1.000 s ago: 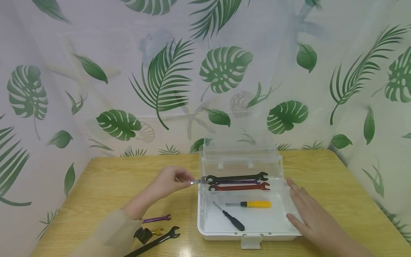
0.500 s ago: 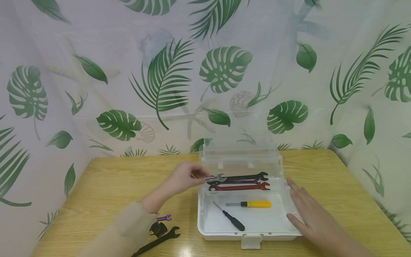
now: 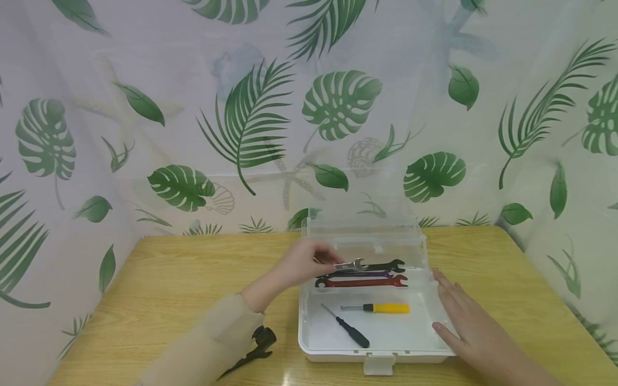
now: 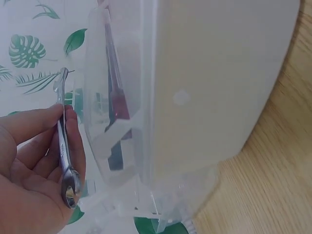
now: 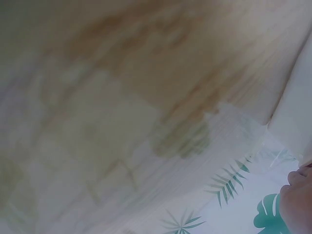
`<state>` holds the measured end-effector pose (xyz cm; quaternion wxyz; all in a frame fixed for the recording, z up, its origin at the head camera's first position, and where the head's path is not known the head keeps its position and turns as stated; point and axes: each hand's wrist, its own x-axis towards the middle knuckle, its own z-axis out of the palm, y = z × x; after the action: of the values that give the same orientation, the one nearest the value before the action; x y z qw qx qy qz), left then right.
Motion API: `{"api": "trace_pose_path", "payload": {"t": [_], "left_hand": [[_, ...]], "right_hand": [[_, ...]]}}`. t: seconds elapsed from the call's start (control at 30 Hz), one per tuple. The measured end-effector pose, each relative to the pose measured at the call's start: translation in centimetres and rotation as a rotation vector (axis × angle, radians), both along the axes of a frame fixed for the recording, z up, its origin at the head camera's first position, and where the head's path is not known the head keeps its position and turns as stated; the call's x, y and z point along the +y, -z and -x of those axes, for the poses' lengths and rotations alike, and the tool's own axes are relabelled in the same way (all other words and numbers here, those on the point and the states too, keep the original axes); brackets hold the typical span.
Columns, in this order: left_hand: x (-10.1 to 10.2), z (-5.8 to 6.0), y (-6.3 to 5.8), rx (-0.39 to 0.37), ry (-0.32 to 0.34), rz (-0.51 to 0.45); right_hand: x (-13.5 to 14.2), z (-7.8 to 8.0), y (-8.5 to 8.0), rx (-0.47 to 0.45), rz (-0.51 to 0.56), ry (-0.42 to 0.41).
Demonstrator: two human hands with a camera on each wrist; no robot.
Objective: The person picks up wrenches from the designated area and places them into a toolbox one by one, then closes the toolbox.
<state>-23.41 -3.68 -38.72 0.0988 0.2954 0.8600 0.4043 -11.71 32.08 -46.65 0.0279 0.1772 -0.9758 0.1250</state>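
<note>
My left hand point(image 3: 304, 265) pinches a small silver combination wrench point(image 3: 356, 265) over the left part of the toolbox's back tray. In the left wrist view the wrench point(image 4: 63, 141) lies between thumb and fingers. Below it, a black wrench point(image 3: 388, 266), a purple wrench point(image 3: 379, 274) and a red wrench point(image 3: 362, 282) lie side by side in the tray. The white toolbox point(image 3: 338, 356) stands with its clear lid raised. My right hand point(image 3: 465, 316) rests along its right side, fingers straight. On the box floor lie a yellow screwdriver point(image 3: 391, 308) and a black screwdriver point(image 3: 354, 333).
Left of the box, a black wrench point(image 3: 251, 358) and a small black object point(image 3: 264, 336) lie on the wooden table point(image 3: 193, 268), partly covered by the left sleeve point(image 3: 217, 332). A front latch point(image 3: 379, 365) hangs down. A leaf-patterned cloth point(image 3: 270, 150) stands behind.
My left hand has carried the silver wrench rightward from the box's left edge to over the tray. The left sleeve now covers the small purple wrench on the table. The right hand stays put.
</note>
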Motion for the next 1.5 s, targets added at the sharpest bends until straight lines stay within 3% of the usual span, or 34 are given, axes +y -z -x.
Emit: {"api": "trace_pose_path", "payload": {"t": [0.63, 0.83, 1.2, 1.5], "left_hand": [[3.6, -0.1, 0.9, -0.048, 0.043, -0.017], [4.1, 0.0, 1.2, -0.062, 0.023, 0.002], [4.5, 0.2, 1.9, -0.018, 0.004, 0.016], [4.6, -0.1, 1.7, -0.026, -0.010, 0.009]], "right_hand": [[-0.1, 0.1, 0.0, -0.030, 0.009, 0.018], [-0.1, 0.1, 0.1, -0.007, 0.004, 0.009], [0.0, 0.0, 0.1, -0.018, 0.008, 0.014], [-0.1, -0.1, 0.0, -0.041, 0.024, 0.027]]}}
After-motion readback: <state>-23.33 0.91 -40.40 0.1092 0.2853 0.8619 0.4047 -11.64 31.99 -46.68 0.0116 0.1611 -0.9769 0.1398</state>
